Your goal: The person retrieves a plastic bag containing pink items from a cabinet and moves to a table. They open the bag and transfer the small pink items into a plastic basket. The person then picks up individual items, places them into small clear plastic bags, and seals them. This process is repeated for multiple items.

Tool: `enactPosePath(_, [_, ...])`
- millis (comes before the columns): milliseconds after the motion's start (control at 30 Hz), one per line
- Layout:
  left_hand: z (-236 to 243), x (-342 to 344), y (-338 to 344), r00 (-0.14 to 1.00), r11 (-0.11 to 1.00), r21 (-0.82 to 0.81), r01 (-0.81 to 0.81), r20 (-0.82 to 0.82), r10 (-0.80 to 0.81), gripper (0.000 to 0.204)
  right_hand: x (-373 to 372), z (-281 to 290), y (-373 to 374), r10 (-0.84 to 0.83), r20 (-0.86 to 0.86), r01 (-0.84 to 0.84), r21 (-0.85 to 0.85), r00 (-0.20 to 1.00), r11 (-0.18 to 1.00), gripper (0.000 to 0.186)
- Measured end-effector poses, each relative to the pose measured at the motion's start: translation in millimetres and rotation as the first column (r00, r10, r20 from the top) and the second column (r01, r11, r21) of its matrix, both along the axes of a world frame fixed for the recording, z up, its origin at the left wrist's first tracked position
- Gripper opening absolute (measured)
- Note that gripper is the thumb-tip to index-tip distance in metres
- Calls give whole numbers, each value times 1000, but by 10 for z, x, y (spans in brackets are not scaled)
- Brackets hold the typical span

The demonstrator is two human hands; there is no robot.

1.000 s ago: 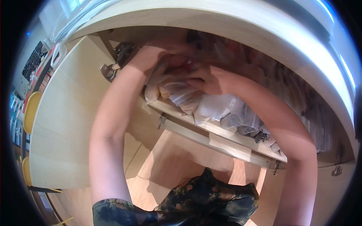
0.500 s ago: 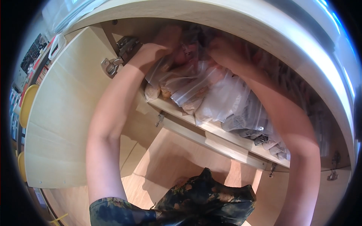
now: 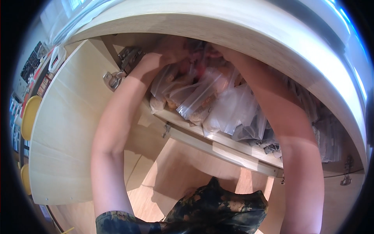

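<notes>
Both my arms reach into an open wooden cabinet, over a shelf (image 3: 233, 151) packed with clear zip bags. My left hand (image 3: 173, 50) is deep at the back left in shadow, by a bag with something pink-red (image 3: 198, 64) in it. My right hand (image 3: 221, 50) is just to the right of that bag, partly under the cabinet's top edge. The fingers of both hands are hidden in the dark. In front of them lie a zip bag with tan contents (image 3: 198, 105) and a zip bag with white contents (image 3: 230, 109). Further right are zip bags with grey contents (image 3: 253, 130).
The cabinet's wooden top (image 3: 202, 21) arches over my hands. An open door (image 3: 66, 128) with a metal hinge (image 3: 113, 80) stands on the left. Yellow chair backs (image 3: 29, 117) show beyond it. Wooden floor (image 3: 183, 156) lies below the shelf.
My right hand and forearm have shifted left and further back under the top edge. My left hand stays near the same spot. The pink-red bag sits slightly differently between them.
</notes>
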State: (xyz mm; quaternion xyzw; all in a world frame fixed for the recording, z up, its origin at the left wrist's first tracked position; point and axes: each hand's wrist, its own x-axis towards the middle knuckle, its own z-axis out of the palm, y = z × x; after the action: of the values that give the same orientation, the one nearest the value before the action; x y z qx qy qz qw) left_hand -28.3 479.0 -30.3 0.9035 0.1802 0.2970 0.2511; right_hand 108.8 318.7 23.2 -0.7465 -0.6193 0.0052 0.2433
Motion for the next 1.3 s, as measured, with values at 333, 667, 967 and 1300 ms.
enactPosePath(333, [-127,195,130,998,989,146,14,58,-22,35,115,-27,-16,129,-37,-132,-84,991,988,47])
enactPosePath(667, [-199,213,171,990,973,232,17,133,-49,30,307,64,-360,207,-84,-220,-198,975,955,51])
enactPosePath(967, [-212,203,241,980,966,258,13,188,-64,25,367,128,-473,199,-92,-214,-210,976,954,53])
enactPosePath(1300, [-196,271,197,995,995,92,-29,97,20,27,316,99,-97,129,-55,-135,-119,990,984,57])
